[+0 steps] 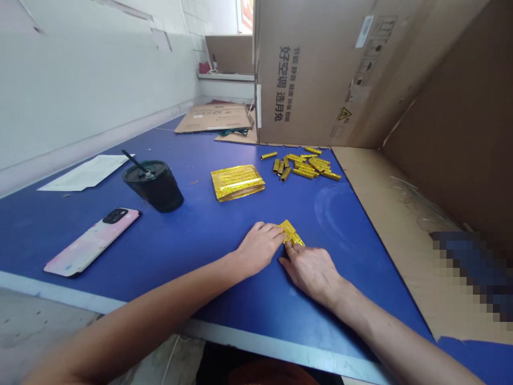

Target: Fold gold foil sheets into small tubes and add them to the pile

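Note:
A small piece of shiny gold foil paper (293,233) lies on the blue tabletop between my two hands. My left hand (262,247) holds its left side, fingers together and bent over the edge. From the right, my right hand (315,267) grips the near edge, its index finger pressed on the foil and its thumb tucked below. Beyond my hands sits a flat stack of gold foil sheets (238,182). Farther right is a loose pile of small rolled or folded gold foil strips (308,167), several of them lying across one another.
A black cup (154,187) with a straw stands at the left. Near it lie a pink-and-white phone (94,240) and a white paper sheet (86,172). Large cardboard (316,75) walls off the back and right; flat cardboard (216,117) lies at the far end.

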`<state>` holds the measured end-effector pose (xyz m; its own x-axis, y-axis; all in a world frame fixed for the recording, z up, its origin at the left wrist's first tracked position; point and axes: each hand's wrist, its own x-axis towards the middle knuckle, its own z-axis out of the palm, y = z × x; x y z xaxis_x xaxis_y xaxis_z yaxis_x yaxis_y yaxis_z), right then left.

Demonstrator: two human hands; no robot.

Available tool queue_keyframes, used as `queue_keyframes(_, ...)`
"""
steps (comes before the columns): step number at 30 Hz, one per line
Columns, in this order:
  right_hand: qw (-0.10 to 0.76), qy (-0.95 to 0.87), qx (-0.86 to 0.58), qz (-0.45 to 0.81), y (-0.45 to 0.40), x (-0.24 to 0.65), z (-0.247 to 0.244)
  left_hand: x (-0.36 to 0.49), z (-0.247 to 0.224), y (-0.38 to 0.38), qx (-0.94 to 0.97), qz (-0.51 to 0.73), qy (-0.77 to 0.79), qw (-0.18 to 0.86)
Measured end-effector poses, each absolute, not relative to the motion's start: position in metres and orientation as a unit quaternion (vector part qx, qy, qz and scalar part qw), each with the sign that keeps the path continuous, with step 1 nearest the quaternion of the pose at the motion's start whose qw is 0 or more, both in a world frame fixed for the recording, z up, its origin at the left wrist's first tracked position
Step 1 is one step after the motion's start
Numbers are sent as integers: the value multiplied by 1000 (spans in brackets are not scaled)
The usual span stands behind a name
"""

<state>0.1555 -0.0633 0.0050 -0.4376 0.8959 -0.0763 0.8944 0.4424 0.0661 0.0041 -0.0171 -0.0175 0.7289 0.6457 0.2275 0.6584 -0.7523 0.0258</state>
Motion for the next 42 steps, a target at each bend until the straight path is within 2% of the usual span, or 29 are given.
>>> queue_keyframes(15,65,846,528,-18,-66,157,5,5,-21,-32,-919,-83,-385,34)
queue_keyframes(21,36,857,514,-35,-69,157,6,3,-22,-32,-921,-80,-381,15)
queue_keyframes(24,-19,864,496,-84,-65,163,9,0,-20,-31,-923,-76,-377,-7)
queue_keyframes(28,-182,815,540,-110,-50,181,11,-6,-16,-29,-929,-85,-352,-77)
queue_keyframes(30,-225,782,570,-113,-40,189,8,-6,-14,-29,-930,-95,-335,-113)
queue_keyframes(35,-154,778,587,-161,-24,196,-2,0,-15,-34,-944,-96,-280,-144)
queue_keyframes(42,-118,787,583,-164,-25,188,1,-1,-15,-36,-944,-95,-274,-159)
